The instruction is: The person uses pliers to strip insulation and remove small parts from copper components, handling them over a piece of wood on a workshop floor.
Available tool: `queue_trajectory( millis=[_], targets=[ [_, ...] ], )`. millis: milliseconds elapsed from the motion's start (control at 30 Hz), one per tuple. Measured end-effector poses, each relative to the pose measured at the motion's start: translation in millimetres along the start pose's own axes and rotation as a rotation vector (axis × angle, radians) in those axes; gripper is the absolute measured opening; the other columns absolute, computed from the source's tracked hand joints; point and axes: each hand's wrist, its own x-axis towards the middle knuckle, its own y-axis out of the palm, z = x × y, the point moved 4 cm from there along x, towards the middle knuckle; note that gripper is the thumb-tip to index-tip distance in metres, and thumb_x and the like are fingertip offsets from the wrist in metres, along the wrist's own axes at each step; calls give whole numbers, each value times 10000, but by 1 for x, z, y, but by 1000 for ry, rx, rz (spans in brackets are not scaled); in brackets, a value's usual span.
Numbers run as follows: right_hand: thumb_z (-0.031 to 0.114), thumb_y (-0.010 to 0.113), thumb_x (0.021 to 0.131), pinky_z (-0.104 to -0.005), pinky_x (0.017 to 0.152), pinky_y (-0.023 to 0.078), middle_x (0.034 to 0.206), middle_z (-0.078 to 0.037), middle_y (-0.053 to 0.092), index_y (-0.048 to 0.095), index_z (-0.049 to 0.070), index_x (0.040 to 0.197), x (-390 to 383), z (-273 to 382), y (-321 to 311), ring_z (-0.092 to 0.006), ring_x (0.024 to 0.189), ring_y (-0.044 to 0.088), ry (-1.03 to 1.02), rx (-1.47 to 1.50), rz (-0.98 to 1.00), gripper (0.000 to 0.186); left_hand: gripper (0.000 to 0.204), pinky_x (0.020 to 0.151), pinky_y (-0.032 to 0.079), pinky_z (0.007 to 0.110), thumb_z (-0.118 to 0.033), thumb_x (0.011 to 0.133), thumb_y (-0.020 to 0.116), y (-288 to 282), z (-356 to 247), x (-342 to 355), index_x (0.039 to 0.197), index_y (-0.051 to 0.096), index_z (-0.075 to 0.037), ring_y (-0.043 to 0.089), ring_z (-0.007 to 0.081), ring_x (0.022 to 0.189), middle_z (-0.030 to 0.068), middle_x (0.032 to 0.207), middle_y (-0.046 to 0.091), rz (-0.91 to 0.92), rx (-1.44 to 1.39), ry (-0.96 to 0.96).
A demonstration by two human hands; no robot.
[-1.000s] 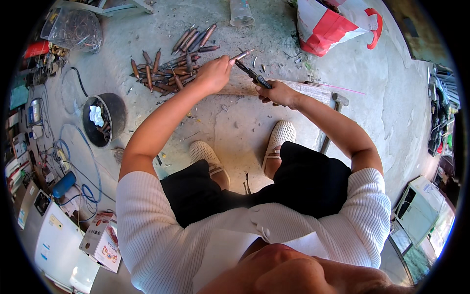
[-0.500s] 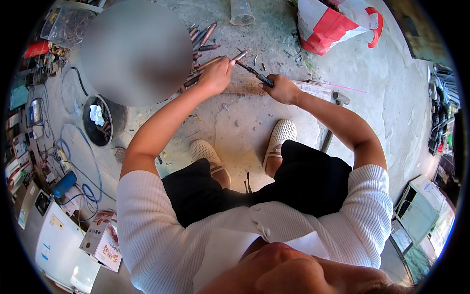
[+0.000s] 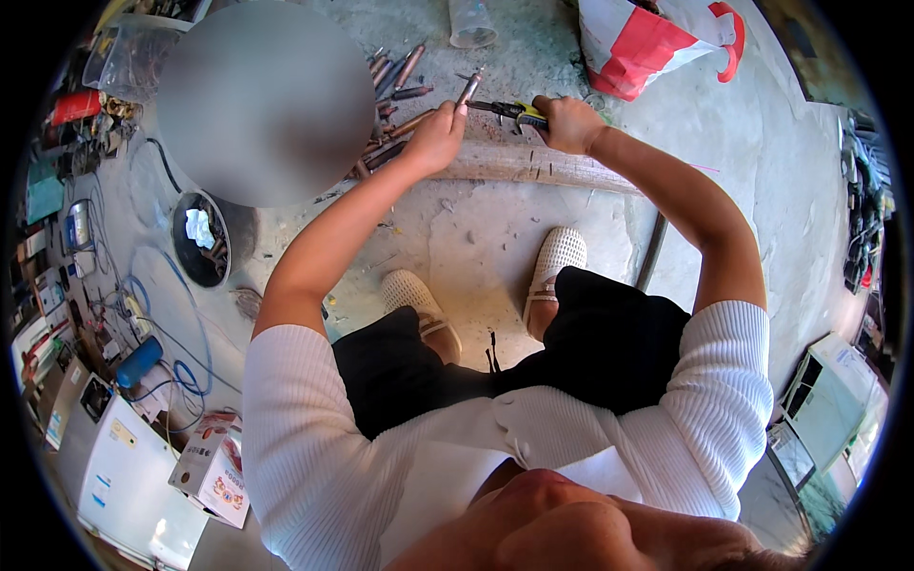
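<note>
My left hand is closed around a short copper-coloured metal tube, which points up and away from me. In my right hand is a pair of pliers with yellow-and-black handles. The dark jaws reach left to the tube, just beyond my left fingertips; whether they grip it I cannot tell. Both hands are above the far side of a wooden plank on the floor. Left of my left hand lies a pile of similar copper tubes, partly hidden by a grey blurred disc.
A black bucket with metal pieces and white paper stands at left. A clear plastic cup and a red-and-white bag are at the far side. A tool handle lies beside my right knee. Hoses and cables run along the left.
My right hand has moved up and slightly right, and the pliers have turned so their yellow handles show. My left hand has shifted slightly, with the tube now more upright.
</note>
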Motion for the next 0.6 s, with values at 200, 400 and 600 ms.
queue_trajectory(
  millis=[200,400,600],
  targets=[
    [395,596,844,-437,853,466,1013,-229,651,633,-1,1026,11,23,1,-356,986,617,87,275,293,438,460,666,445,394,-440,1010,335,0,35,10,971,526,-23,579,266,694,106,748,585,1,-102,-159],
    [402,625,826,-401,900,430,1136,-210,618,624,-12,1102,13,29,7,-334,1077,570,179,574,441,498,470,602,428,326,-476,1007,334,-3,42,12,948,526,-52,517,171,647,34,755,547,-26,-268,-204],
    [353,624,813,-388,900,440,1111,-223,630,601,-4,1145,17,9,-21,-355,1089,576,182,318,408,488,383,486,296,226,-482,1008,354,-14,39,22,955,469,-121,336,62,540,-35,693,398,16,-767,-392]
  ],
)
